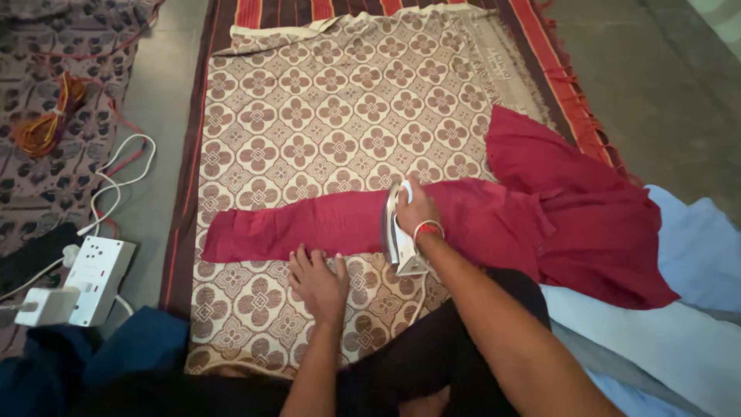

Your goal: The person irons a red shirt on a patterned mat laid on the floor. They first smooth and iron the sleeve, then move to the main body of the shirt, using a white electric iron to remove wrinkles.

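A grey floor [158,93] is spread with a dark striped rug [540,46], and over it lies a beige cloth with a brown flower pattern [340,108], which serves as the ironing surface. Far left of the hands, a white extension socket box [96,278] with a white plug adapter [42,305] sits on the floor, its white cable [116,174] looping upward beside a bundle of orange and yellow cords [46,127].

The dark red garment [494,216] stretches across the patterned cloth. Its left part is a long, flat, smooth strip ending left of the left hand [318,282]; that hand lies palm down, fingers spread, fingertips pressing the strip's lower edge. Just right of it, the right hand [417,208], with a red band at the wrist, is closed around the handle of a white and silver iron [397,232] that rests on the red fabric. Right of the iron the garment widens into loose, rumpled folds, which lie partly over pale blue cloth [695,247].
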